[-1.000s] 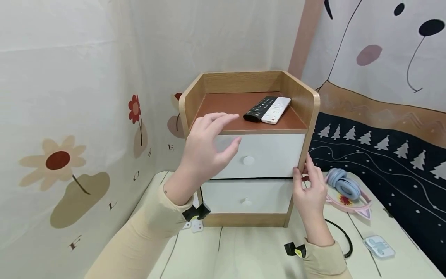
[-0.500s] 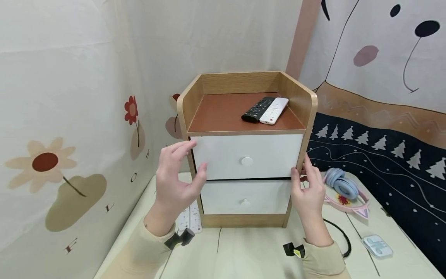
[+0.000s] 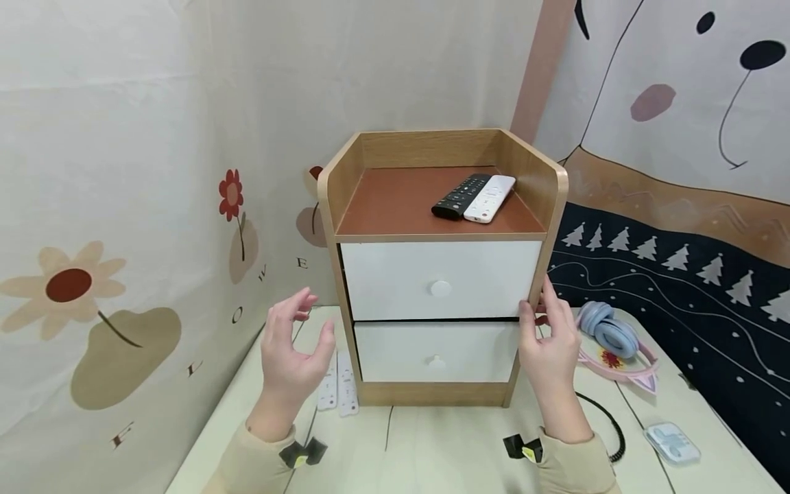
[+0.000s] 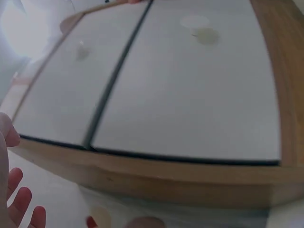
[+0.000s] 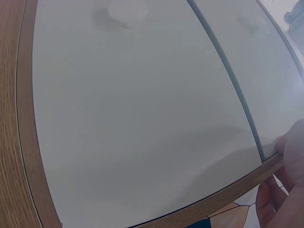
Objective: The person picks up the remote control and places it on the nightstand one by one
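A small wooden cabinet (image 3: 432,392) with two white drawers stands on the table. My right hand (image 3: 549,339) grips its right side edge, thumb on the front near the gap between the drawers, fingers along the side. In the right wrist view the thumb and fingers (image 5: 266,199) straddle the wooden edge. My left hand (image 3: 290,353) holds nothing; its fingers are loosely bent, left of the cabinet and apart from it. The upper drawer (image 3: 395,274) and lower drawer (image 3: 389,350) both appear closed, each with a round white knob.
On the cabinet's brown top lie a black remote (image 3: 459,197) and a white remote (image 3: 489,199). Two white oblong pieces (image 3: 348,387) lie by its lower left. To the right are blue-and-pink headphones (image 3: 614,336), a black coiled cord (image 3: 611,418) and a small clear case (image 3: 671,442).
My left hand has moved from in front of the upper drawer, down and left, to beside the cabinet. My right hand keeps its place on the right edge.
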A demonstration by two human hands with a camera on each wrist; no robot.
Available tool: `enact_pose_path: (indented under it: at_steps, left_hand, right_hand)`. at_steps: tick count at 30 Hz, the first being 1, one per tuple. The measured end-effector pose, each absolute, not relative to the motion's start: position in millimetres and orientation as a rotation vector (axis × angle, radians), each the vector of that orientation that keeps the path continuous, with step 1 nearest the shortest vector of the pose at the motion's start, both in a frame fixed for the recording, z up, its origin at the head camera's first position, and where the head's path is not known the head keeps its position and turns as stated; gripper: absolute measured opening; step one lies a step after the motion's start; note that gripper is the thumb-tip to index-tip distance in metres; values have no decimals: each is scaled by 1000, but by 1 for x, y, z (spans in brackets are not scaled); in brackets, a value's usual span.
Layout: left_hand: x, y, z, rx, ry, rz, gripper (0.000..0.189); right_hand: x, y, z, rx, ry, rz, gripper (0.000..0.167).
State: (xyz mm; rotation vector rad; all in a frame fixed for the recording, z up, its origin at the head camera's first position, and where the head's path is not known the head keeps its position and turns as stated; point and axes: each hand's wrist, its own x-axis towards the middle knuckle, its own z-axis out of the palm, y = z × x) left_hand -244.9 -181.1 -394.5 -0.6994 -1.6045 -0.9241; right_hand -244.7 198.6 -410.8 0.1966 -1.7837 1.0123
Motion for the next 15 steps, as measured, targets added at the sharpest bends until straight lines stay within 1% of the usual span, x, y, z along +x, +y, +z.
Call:
enact_pose_path:
  at_steps: [8, 15]
  left_hand:
    - [-255, -199, -451, -497, -1860, -936, 66]
    - [-258, -207, -490, -333, -2135, -864, 67]
  right_hand:
    - [-245, 199, -411, 186, -1795, 1014, 61]
    - [-247, 199, -412, 201, -1767, 998, 61]
